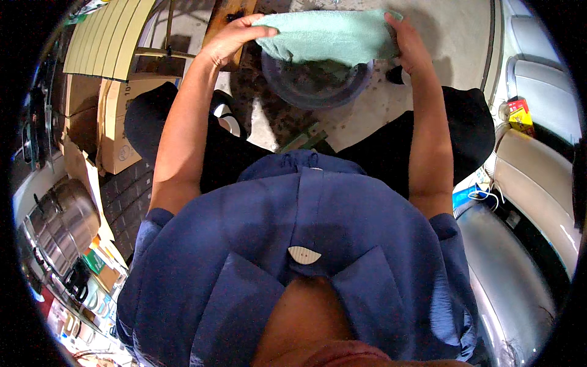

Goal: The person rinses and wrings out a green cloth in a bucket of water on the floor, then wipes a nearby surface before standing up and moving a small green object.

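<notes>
A pale green cloth (325,34) is stretched out between my two hands at the top of the view. My left hand (236,39) grips its left end, with the thumb lying on top. At the right end, my right hand (408,43) pinches the upper corner. Below the cloth a round basin (316,94) stands on the floor between my feet, partly covered from view by the cloth. Its inside looks dark, and I cannot tell what it holds.
Cardboard boxes (121,133) and a cream slatted panel (107,39) are at the left. Padded seats (541,87) line the right side, with a red and yellow box (520,117) on them. A wooden board (238,50) lies left of the basin.
</notes>
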A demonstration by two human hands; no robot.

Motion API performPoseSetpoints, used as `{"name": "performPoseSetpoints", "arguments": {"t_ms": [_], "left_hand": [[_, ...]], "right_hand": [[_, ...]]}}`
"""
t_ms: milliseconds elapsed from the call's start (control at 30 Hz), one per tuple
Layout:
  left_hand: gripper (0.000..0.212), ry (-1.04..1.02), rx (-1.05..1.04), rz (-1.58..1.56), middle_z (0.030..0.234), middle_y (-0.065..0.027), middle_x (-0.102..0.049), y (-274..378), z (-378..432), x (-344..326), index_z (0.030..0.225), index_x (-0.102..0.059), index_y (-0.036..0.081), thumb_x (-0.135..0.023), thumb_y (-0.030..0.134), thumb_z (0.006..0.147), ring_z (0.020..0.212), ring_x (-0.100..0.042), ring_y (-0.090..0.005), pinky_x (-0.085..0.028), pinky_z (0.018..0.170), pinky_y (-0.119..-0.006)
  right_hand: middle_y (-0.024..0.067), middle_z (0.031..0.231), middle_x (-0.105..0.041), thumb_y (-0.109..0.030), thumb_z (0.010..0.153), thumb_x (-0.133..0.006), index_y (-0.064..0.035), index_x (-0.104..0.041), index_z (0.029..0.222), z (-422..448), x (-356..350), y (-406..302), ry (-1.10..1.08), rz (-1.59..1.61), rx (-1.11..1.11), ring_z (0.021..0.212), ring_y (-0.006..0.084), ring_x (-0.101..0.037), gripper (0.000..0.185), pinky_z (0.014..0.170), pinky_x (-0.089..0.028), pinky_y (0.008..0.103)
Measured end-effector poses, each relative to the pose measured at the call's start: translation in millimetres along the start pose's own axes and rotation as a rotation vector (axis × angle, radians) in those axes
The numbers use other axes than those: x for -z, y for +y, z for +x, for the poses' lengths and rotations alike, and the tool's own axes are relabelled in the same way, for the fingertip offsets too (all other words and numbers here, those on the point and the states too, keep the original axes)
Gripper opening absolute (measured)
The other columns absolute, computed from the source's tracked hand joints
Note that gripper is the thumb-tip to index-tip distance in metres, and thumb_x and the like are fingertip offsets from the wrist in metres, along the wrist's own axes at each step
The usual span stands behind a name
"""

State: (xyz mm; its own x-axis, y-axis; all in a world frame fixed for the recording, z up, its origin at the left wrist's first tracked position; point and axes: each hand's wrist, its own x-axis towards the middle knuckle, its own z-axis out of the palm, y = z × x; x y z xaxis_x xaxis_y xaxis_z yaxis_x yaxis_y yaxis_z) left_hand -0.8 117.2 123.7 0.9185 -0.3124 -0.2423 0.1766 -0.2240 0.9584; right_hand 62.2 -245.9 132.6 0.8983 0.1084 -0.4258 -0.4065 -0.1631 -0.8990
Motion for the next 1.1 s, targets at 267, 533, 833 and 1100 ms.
{"name": "performPoseSetpoints", "arguments": {"t_ms": [267, 533, 833, 1100], "left_hand": [[0.022, 0.279, 0.04, -0.382, 0.091, 0.0007, -0.062, 2.4, 4.8, 4.2, 0.105, -0.063, 0.008, -0.061, 0.025, 0.091, 0.087, -0.056, -0.0115, -0.045, 0.077, -0.03], [0.032, 0.256, 0.057, 0.116, 0.103, -0.0015, -0.066, -27.0, 12.5, 12.0, 0.111, -0.065, 0.005, -0.056, 0.031, 0.094, 0.091, -0.058, -0.0105, -0.045, 0.079, -0.028], [0.033, 0.163, 0.068, -0.831, 0.104, -0.0099, -0.066, 6.1, 13.9, -6.9, 0.107, -0.063, 0.005, -0.049, 0.032, 0.094, 0.098, -0.062, -0.0236, -0.048, 0.086, -0.038], [0.025, 0.229, 0.193, -1.121, 0.095, 0.0006, -0.065, -3.6, 40.2, -80.8, 0.099, -0.065, 0.014, -0.065, 0.036, 0.087, 0.101, -0.056, -0.0148, -0.044, 0.09, -0.038]], "right_hand": [[0.0041, 0.103, -0.056, -0.041, 0.083, -0.064, -0.0039, -0.057, 0.112, 38.2, 33.9, 33.3, 0.004, -0.049, -0.05, 0.087, 0.0148, -0.051, 0.047, 0.074, -0.042, 0.0298], [0.0121, 0.11, -0.059, -0.046, 0.081, -0.067, -0.0077, -0.039, 0.14, -12.1, -12.2, -4.5, 0.126, -0.494, 0.299, 0.089, 0.0235, -0.057, 0.076, 0.078, -0.046, 0.0355], [0.0061, 0.104, -0.063, -0.032, 0.087, -0.062, -0.0026, -0.061, 0.11, -5.8, -58.4, 17.5, -0.396, -0.167, 0.252, 0.093, 0.0182, -0.059, 0.037, 0.083, -0.045, 0.0302], [0.0077, 0.095, -0.063, -0.018, 0.082, -0.069, -0.0038, -0.057, 0.102, -30.3, -165.0, 13.3, 0.008, 0.032, 0.552, 0.087, 0.017, -0.061, 0.027, 0.076, -0.049, 0.0311]]}}
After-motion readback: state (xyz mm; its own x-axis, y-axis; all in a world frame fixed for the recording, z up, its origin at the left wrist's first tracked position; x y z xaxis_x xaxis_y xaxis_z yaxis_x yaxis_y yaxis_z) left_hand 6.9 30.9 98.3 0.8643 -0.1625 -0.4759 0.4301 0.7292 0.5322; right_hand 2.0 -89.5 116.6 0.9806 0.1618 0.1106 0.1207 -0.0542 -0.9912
